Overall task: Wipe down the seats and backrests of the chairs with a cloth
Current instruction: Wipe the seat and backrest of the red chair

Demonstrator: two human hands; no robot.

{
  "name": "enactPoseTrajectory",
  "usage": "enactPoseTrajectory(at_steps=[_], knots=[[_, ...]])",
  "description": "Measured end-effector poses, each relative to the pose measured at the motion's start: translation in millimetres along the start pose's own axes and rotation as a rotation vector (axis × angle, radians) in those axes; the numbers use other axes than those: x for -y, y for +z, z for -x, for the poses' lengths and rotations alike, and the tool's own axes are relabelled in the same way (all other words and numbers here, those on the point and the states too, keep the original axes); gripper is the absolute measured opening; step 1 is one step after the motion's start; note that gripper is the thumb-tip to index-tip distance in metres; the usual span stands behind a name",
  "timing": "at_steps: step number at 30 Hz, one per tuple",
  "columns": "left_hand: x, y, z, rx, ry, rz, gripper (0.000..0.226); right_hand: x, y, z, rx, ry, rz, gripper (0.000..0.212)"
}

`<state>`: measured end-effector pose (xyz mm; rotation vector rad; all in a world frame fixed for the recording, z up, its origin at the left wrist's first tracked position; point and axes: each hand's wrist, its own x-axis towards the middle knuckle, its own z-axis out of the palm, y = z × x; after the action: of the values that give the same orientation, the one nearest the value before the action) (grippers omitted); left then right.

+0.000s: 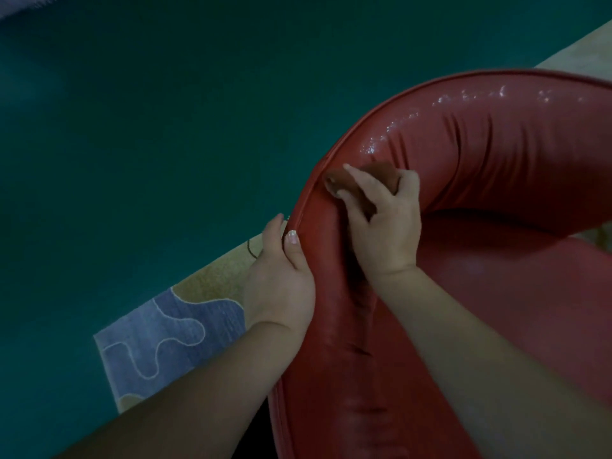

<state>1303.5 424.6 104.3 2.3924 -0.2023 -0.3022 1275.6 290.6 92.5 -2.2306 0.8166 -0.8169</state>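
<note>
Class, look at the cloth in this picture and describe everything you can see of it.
The cloth is a small, brownish-red piece, close in colour to the red chair it lies against. It looks soft and folded or bunched. The right hand grips it, fingers spread over its top, pressing it onto the curved, padded backrest near the piped edge. Most of it is hidden under the hand; the dim light hides its texture.
</note>
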Motion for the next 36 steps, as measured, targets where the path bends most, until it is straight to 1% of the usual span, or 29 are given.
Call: enactPoseTrajectory(at_steps=[1, 2, 5, 7, 11, 15, 20, 23, 27, 28, 29, 32, 33, 34, 36], knots=[[0.0, -0.8, 0.3, 0.001, 0.005, 0.014, 0.041, 4.5, 1.2, -1.2, -0.005, 0.028, -0.010, 0.032], [0.2, -1.8, 0.4, -0.002, 0.004, 0.034, 0.039, 9.4, 0.3, 3.1, 0.015, 0.018, -0.013, 0.032], [1.0, -4.2, 0.0, 0.027, -0.037, 0.108, 0.036, 19.7, -12.8, 36.0, 0.167, -0.157, 0.036, 0.031], [2.4, -4.2, -0.2, 0.051, -0.063, 0.117, 0.036, 21.1, -22.4, 49.6, 0.222, -0.203, 0.079, 0.029], [2.8, -3.5, -2.4, 0.050, -0.096, 0.129, 0.038, 31.4, -15.3, 29.2, 0.226, -0.178, 0.176, 0.025], [1.5, -4.1, -2.3, 0.044, -0.097, 0.118, 0.038, 45.0, 5.3, 8.9, 0.224, -0.158, 0.183, 0.023], [2.7, -1.6, -0.5, 0.036, -0.139, 0.113, 0.037, 22.5, -14.5, 28.7, 0.071, -0.033, 0.083, 0.027], [1.8, -2.1, -0.8, 0.036, -0.139, 0.116, 0.037, 23.1, -19.7, 44.0, 0.122, -0.080, 0.053, 0.030], [-0.4, -5.2, -1.7, 0.026, -0.110, 0.127, 0.035, 39.4, 2.7, 13.6, 0.188, -0.148, 0.133, 0.027], [-0.4, -5.2, -1.4, 0.026, -0.102, 0.127, 0.035, 41.2, 7.9, 3.8, 0.179, -0.134, 0.129, 0.027], [-0.3, -5.1, -1.4, 0.027, -0.094, 0.124, 0.034, 40.6, 11.2, -4.5, 0.150, -0.075, 0.089, 0.028], [0.0, -6.3, -1.9, 0.089, -0.079, 0.132, 0.036, 28.7, 5.5, -11.4, -0.055, 0.235, -0.107, 0.027], [0.6, -6.4, -2.5, 0.122, -0.074, 0.145, 0.037, 24.1, 1.0, -7.6, -0.097, 0.312, -0.153, 0.027], [1.1, -6.8, -3.7, 0.153, -0.065, 0.157, 0.039, 20.4, -3.4, -1.7, -0.113, 0.356, -0.187, 0.025], [0.0, -9.9, -7.7, 0.211, -0.030, 0.168, 0.040, 15.7, -10.8, 11.3, -0.110, 0.383, -0.237, 0.024]])
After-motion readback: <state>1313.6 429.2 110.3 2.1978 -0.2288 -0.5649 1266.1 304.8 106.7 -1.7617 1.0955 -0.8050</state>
